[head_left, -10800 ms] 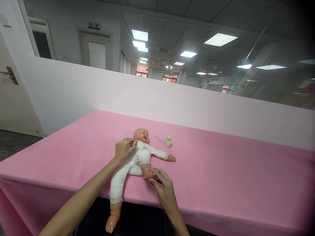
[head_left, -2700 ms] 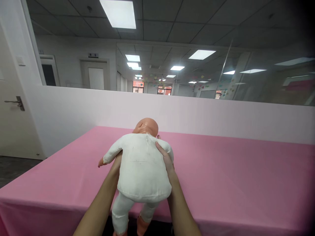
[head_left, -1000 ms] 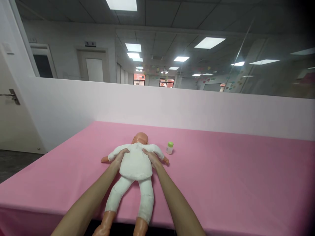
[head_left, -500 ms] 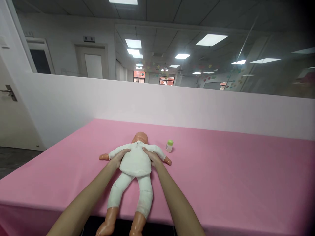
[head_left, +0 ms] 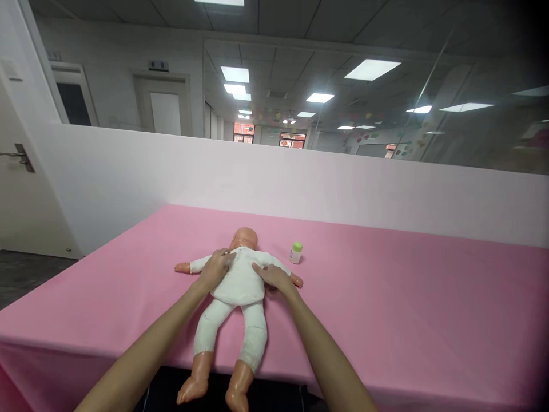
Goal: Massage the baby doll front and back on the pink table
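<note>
A baby doll (head_left: 238, 286) in a white top and leggings lies stretched out on the pink tabletop, its bald head away from me. Its arms are spread, and its feet hang over the near edge. Across the left side of its upper torso lies my left hand (head_left: 218, 268), fingers extended near the neckline. My right hand (head_left: 273, 276) holds the doll's other side, thumb on the torso and the other fingers partly hidden beneath the arm and flank. Just beyond the doll's right-hand arm stands a small bottle (head_left: 295, 253) with a green cap.
A pink cloth (head_left: 386, 309) covers the table. Behind it runs a low white wall (head_left: 300, 183) with a glass pane above. At the far left is a door (head_left: 26, 212) with a metal handle. Something dark shows below the table's near edge.
My left hand has moved from the doll's side up onto its upper torso. My right hand has shifted slightly outward along the flank. The doll has shifted a little; the bottle still stands there.
</note>
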`<move>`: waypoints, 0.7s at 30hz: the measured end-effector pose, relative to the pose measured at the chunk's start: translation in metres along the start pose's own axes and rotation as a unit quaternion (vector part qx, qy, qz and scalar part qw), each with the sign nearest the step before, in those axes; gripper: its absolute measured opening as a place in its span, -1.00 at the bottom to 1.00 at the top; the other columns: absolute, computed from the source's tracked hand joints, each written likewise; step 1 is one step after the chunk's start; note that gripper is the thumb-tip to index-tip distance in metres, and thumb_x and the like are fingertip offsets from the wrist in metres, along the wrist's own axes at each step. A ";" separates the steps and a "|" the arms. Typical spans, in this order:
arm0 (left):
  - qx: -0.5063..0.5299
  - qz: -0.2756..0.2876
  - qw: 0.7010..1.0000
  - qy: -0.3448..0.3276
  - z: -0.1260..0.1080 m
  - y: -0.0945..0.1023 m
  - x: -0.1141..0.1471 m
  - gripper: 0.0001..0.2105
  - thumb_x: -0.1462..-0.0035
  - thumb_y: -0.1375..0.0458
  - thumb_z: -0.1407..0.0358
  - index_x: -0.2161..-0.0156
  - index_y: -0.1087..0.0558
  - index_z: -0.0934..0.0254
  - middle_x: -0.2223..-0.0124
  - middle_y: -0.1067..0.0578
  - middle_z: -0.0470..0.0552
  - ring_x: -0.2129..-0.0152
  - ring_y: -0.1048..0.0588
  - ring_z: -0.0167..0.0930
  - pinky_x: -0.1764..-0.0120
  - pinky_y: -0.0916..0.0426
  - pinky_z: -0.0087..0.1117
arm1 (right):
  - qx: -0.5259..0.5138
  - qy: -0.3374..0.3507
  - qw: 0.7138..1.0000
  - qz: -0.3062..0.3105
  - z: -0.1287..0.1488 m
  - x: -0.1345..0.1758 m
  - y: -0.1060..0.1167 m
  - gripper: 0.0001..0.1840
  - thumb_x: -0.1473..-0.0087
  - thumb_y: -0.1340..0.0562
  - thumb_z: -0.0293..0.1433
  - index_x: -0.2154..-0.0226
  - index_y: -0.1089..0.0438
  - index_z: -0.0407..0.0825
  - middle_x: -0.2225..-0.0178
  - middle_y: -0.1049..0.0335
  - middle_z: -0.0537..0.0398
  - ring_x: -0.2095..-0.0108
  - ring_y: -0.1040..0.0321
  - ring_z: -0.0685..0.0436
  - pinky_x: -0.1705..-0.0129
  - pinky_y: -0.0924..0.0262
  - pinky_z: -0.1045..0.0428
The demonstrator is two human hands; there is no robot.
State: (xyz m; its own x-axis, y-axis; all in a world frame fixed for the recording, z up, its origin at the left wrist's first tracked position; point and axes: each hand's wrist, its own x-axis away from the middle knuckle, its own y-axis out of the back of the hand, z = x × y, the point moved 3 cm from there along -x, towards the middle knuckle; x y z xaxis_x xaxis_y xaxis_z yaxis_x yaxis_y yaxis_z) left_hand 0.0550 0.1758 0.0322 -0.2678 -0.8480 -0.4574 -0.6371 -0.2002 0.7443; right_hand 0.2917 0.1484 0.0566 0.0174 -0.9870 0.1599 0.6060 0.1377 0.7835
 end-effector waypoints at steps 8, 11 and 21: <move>-0.081 -0.011 0.988 0.128 -0.017 -0.004 -0.014 -0.68 -0.34 -0.03 0.16 0.28 -0.58 0.25 0.26 -0.60 0.16 0.25 -0.55 -0.15 0.18 -0.30 -0.20 | 0.072 0.147 0.966 -0.202 0.022 -0.005 0.005 -0.62 -0.38 -0.06 -0.16 0.20 -0.50 -0.02 0.15 -0.56 -0.20 0.07 -0.46 -0.35 -0.01 -0.21 -0.12; -0.089 -0.026 0.985 0.148 -0.021 -0.008 -0.024 -0.57 -0.38 0.00 0.02 0.35 -0.53 0.25 0.31 -0.57 0.17 0.30 -0.54 -0.15 0.19 -0.29 -0.18 | 0.062 0.192 0.960 -0.197 0.032 -0.030 0.000 -0.56 -0.37 -0.10 -0.11 -0.05 -0.44 -0.06 -0.09 -0.48 -0.25 -0.17 -0.32 -0.37 -0.20 -0.11 -0.12; 0.152 -0.050 0.982 0.096 0.003 -0.032 -0.030 -0.40 -0.32 -0.14 0.05 -0.34 -0.21 0.32 -0.30 -0.40 0.31 -0.22 -0.39 -0.12 -0.20 -0.25 -0.17 | -0.087 0.133 0.985 -0.070 0.017 -0.061 -0.015 -0.18 -0.21 -0.23 0.12 -0.34 -0.16 0.04 -0.14 -0.51 -0.07 -0.05 -0.47 -0.28 -0.02 -0.26 -0.05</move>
State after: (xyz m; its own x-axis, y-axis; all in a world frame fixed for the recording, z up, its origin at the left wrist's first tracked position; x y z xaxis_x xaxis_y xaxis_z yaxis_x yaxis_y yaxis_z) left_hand 0.0808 0.2090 0.0206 -0.0699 -0.9147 -0.3981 -0.8471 -0.1564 0.5080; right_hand 0.2679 0.2075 0.0453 0.1179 -0.9854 -0.1226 0.7442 0.0060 0.6679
